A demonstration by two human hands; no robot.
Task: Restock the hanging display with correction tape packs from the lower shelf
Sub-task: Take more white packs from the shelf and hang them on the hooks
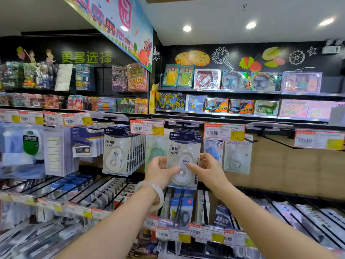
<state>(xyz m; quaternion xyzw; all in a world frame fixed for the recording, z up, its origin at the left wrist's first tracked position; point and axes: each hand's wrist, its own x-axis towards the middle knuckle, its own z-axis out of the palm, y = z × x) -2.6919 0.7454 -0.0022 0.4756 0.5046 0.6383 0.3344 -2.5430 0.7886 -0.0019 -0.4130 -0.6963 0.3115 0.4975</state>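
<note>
Where price tags (147, 127) overhang, crowded hooks (276, 142)

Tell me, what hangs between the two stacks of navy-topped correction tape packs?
In the head view, a pale green clear-fronted pack, partly hidden behind the left hand.

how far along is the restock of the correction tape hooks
Partly done. One row of correction tape packs already hangs full on the left. Both the left hand and right hand hold the front pack of a second row. The empty hook further right remains unfilled.
</note>
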